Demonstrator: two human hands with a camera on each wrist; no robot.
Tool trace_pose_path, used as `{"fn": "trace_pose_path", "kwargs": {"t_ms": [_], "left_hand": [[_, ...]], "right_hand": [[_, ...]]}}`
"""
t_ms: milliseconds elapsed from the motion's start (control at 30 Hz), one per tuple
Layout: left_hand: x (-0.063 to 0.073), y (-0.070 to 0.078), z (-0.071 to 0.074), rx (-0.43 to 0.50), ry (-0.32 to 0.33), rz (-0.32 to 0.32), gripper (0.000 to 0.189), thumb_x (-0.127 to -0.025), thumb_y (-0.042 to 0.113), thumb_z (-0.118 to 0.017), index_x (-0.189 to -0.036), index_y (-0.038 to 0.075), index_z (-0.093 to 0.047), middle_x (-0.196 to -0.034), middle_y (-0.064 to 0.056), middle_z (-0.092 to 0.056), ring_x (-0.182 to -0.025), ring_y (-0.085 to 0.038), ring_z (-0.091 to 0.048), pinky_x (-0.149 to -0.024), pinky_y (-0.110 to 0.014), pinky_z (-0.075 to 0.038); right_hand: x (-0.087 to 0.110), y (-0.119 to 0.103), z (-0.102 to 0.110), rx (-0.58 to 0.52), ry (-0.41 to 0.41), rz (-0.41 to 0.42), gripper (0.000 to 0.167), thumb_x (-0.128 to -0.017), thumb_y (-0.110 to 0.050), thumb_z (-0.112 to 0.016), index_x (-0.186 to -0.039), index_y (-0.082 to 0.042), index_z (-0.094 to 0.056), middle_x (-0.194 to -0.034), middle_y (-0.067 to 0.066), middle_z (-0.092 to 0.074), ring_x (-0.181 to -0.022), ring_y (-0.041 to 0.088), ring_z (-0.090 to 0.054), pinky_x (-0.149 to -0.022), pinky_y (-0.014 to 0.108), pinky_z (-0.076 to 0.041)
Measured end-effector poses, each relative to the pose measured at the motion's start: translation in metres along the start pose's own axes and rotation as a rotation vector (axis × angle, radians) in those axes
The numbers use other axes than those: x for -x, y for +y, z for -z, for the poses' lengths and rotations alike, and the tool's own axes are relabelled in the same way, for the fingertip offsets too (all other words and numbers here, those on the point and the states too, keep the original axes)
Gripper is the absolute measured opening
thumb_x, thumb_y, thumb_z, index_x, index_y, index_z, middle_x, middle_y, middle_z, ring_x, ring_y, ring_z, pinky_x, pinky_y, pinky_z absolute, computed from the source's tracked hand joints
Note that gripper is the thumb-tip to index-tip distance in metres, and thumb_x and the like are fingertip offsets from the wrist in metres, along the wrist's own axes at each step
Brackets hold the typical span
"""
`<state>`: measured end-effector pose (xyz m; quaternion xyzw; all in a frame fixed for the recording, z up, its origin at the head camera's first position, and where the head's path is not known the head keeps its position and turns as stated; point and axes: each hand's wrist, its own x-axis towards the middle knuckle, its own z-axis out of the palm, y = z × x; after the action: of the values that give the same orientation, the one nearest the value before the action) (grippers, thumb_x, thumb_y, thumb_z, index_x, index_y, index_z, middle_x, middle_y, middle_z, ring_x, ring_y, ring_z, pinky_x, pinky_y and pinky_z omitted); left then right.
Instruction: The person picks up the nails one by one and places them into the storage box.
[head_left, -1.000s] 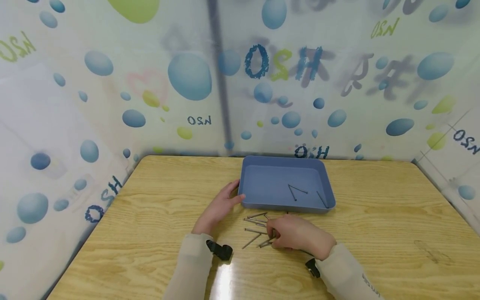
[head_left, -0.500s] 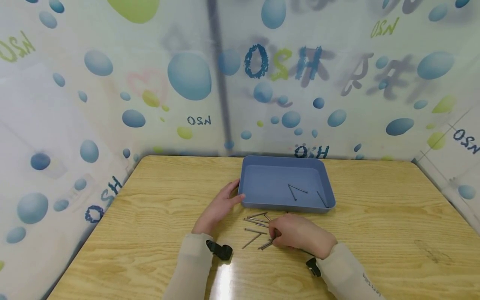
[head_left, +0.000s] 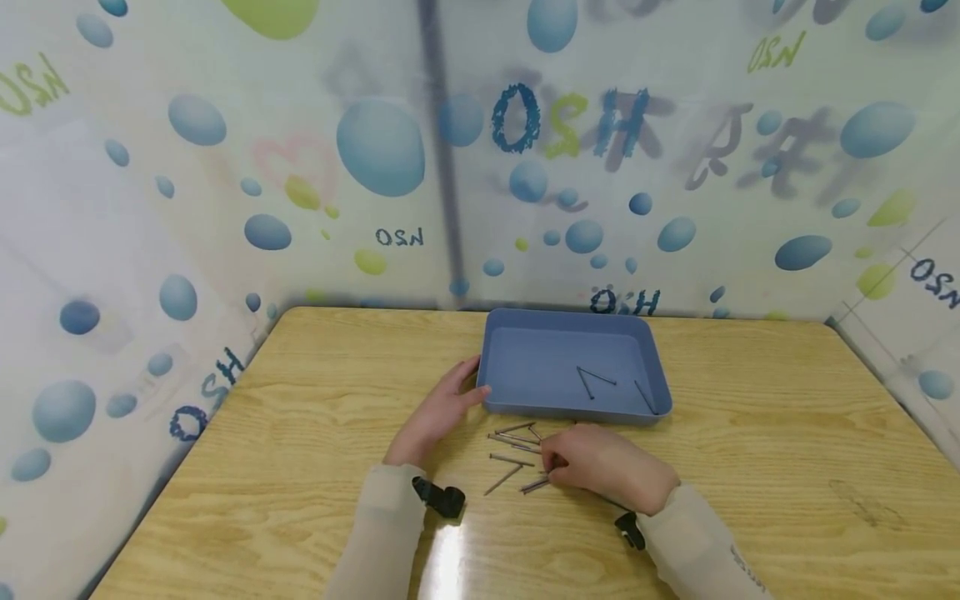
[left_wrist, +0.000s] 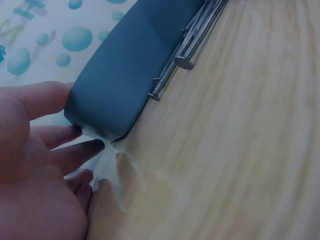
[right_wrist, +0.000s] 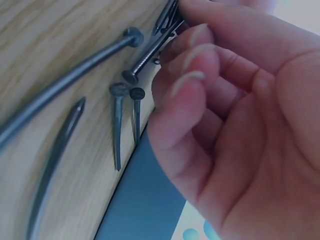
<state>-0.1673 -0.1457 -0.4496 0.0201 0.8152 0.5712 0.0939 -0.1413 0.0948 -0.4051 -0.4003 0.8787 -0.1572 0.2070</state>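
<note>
A shallow blue tray [head_left: 525, 358] stands at the back of the wooden table, with three nails [head_left: 596, 377] lying in it. My left hand [head_left: 442, 412] touches the tray's front left corner, its fingers fairly straight in the left wrist view. Loose steel nails [head_left: 512, 460] lie scattered in front of the tray. Among them, at the right side, my right hand [head_left: 611, 467] has curled fingers and pinches at least one nail [right_wrist: 150, 55]; its fingertips are partly hidden. Several other nails [right_wrist: 65, 82] lie beside that hand in the right wrist view.
A pale wooden table [head_left: 337, 367] carries everything. Behind it hangs a white curtain [head_left: 300, 167] with blue and green drops, close to the tray's far side. Black straps with small devices [head_left: 446, 502] sit on both wrists.
My right hand has shifted slightly to the right, and the nails at its fingertips have moved a little with it. My left hand and the tray stay in place.
</note>
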Motion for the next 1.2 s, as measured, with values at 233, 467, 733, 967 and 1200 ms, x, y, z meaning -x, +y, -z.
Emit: {"fn": "trace_pose_path", "kwargs": {"t_ms": [233,467,733,967,1200], "left_hand": [[0.0,0.0,0.0,0.014,-0.011,0.008,0.059,-0.089,0.029,-0.054,-0.141,0.022,-0.028,-0.143,0.005,-0.024,-0.132,-0.017,-0.016,-0.105,-0.044,-0.018],[0.01,0.019,0.003,0.038,-0.036,0.034,0.059,-0.09,0.024,-0.053,-0.142,0.016,-0.026,-0.145,-0.002,-0.021,-0.133,-0.021,-0.012,-0.106,-0.046,-0.015],[0.021,0.037,0.002,-0.006,-0.038,0.016,0.059,-0.091,0.024,-0.051,-0.142,0.011,-0.025,-0.145,-0.007,-0.021,-0.133,-0.025,-0.012,-0.106,-0.047,-0.015],[0.019,0.035,0.002,0.003,-0.037,0.019,0.059,-0.091,0.023,-0.051,-0.142,0.012,-0.025,-0.145,-0.007,-0.021,-0.133,-0.025,-0.011,-0.106,-0.047,-0.014],[0.005,0.012,0.0,0.029,-0.015,0.01,0.057,-0.091,0.022,-0.052,-0.142,0.016,-0.026,-0.145,-0.003,-0.022,-0.133,-0.024,-0.012,-0.105,-0.049,-0.015]], "right_hand": [[0.001,-0.001,0.003,0.002,-0.003,-0.03,0.014,-0.083,-0.019,-0.061,-0.072,-0.026,-0.056,-0.067,-0.016,-0.049,-0.059,0.006,-0.043,-0.055,0.023,-0.038],[0.005,-0.002,0.005,-0.023,0.006,-0.048,0.013,-0.083,-0.02,-0.061,-0.073,-0.026,-0.055,-0.066,-0.014,-0.049,-0.058,0.006,-0.043,-0.054,0.024,-0.038],[0.009,-0.001,0.012,-0.01,0.012,-0.044,0.014,-0.08,-0.02,-0.063,-0.072,-0.027,-0.054,-0.065,-0.014,-0.049,-0.06,0.006,-0.044,-0.057,0.024,-0.039],[0.015,-0.001,0.02,-0.105,0.005,-0.091,0.007,-0.084,-0.022,-0.061,-0.078,-0.025,-0.059,-0.064,-0.012,-0.055,-0.057,0.005,-0.05,-0.062,0.027,-0.042],[0.014,0.002,0.02,-0.163,-0.004,-0.077,0.003,-0.085,-0.02,-0.06,-0.087,-0.018,-0.061,-0.063,-0.008,-0.057,-0.053,0.008,-0.052,-0.06,0.027,-0.043]]}}
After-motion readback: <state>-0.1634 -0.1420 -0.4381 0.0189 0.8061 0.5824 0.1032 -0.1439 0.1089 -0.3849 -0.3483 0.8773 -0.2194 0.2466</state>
